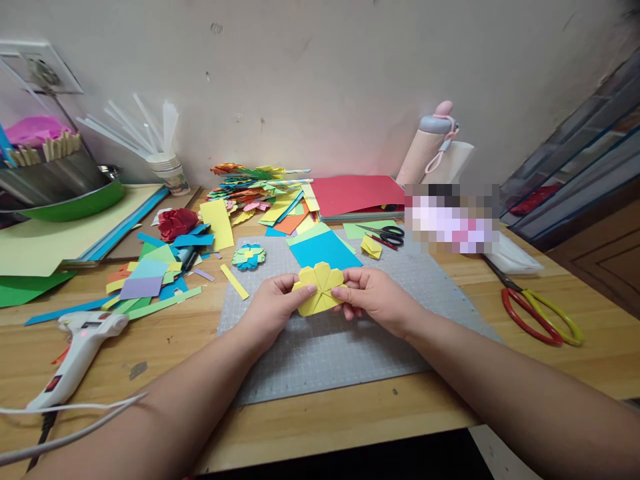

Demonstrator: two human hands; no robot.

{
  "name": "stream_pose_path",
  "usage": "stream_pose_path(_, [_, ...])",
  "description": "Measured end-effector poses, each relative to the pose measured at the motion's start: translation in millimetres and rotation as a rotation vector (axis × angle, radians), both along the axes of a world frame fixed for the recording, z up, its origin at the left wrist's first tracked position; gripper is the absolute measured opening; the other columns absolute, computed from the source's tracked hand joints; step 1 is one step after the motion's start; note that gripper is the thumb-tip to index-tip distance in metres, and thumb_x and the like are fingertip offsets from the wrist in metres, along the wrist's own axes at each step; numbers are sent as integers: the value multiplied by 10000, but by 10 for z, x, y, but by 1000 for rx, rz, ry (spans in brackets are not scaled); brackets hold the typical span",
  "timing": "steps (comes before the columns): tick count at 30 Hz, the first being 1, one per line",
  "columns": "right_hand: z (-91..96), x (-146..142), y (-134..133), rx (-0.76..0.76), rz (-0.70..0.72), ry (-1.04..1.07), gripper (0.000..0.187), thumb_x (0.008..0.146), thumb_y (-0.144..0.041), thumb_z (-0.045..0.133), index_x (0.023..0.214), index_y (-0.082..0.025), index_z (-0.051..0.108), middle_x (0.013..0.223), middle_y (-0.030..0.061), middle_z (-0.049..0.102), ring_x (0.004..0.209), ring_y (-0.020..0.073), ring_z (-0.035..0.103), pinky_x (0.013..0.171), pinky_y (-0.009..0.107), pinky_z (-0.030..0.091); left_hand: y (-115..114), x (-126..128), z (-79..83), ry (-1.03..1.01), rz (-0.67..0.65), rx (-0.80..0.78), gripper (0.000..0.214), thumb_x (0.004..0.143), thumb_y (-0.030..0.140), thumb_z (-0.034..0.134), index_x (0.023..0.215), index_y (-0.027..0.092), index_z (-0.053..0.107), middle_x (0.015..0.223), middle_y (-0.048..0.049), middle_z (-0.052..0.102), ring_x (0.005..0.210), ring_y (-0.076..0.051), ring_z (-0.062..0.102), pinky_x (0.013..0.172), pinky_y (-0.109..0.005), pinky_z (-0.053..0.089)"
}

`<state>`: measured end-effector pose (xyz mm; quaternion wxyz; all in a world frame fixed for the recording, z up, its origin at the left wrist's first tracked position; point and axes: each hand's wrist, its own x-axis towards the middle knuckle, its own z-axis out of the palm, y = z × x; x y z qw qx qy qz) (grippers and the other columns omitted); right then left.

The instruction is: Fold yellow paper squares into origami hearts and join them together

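A yellow folded paper flower [321, 283] is held up over the grey cutting mat [330, 360]. My left hand [277, 303] pinches its left side, thumb on the front face. At the right side my right hand [373, 297] grips it too, with the thumb near the centre and fingers behind. Creases run out from the flower's middle to rounded petals. Just behind it lie blue paper squares [327, 249]. To the left on the mat rest a blue and green paper flower [249, 256] and a yellow paper strip [235, 281]. A small yellow folded piece [371, 247] sits beyond my right hand.
Black-handled scissors [390, 235] lie at the mat's back edge; larger red and yellow scissors [543, 317] are at right. A white glue gun [85, 353] with cables lies left, near paper scraps [143, 287]. Behind stand a red-covered stack [357, 197], a bottle [425, 143] and a straw cup [170, 173].
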<state>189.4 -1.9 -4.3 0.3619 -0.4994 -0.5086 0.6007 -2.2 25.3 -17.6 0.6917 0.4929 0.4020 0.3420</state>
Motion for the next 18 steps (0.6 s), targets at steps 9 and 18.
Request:
stream_pose_path(9, [11,-2,-17,-17,16,-5,231,706,-381,679,773,-169,618,604,10,660,412,72,475,418,206,330,-19,16,91,86,-60,35,311,640,407,766,815,151,730,762,-33,715,671,-166,604,646,-242,431])
stream_pose_path(18, [83,29,-50,1,71,-46,146,708,-284,666,690,-166,583,531,-14,621,379,61,453,408,198,327,-3,-25,80,178,-151,4,252,619,374,783,703,140,741,687,-58,706,572,-142,561,576,-241,393])
